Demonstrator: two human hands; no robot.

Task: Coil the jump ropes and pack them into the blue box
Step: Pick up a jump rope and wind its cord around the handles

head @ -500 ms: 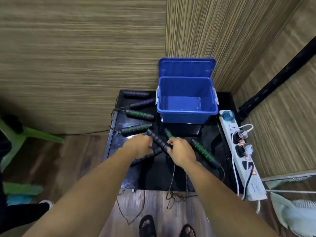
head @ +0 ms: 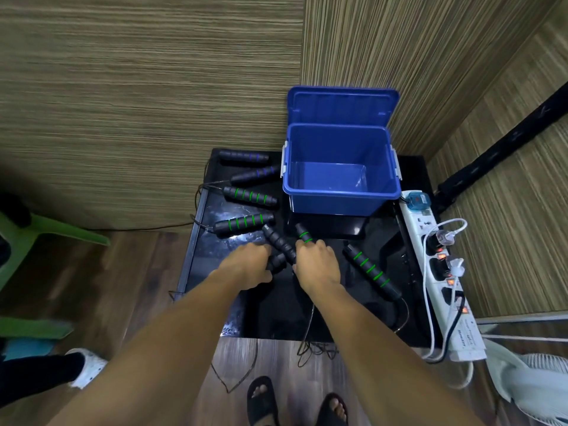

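Black glossy table (head: 270, 312) stands in a corner of striped wood-grain wall panels (head: 138, 87). White power strip (head: 421, 216) lies along the table's right edge, several plugs in, red switch lights on. White fan (head: 534, 382) on wood floor (head: 138, 287), near right. Green plastic chair (head: 61, 230) at left. Black bar (head: 504, 149) slants across the far-right wall. White shoe (head: 86, 367) near left.

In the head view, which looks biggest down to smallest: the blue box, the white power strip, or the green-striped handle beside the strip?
Largest: blue box.
Then: white power strip.
Smallest: green-striped handle.
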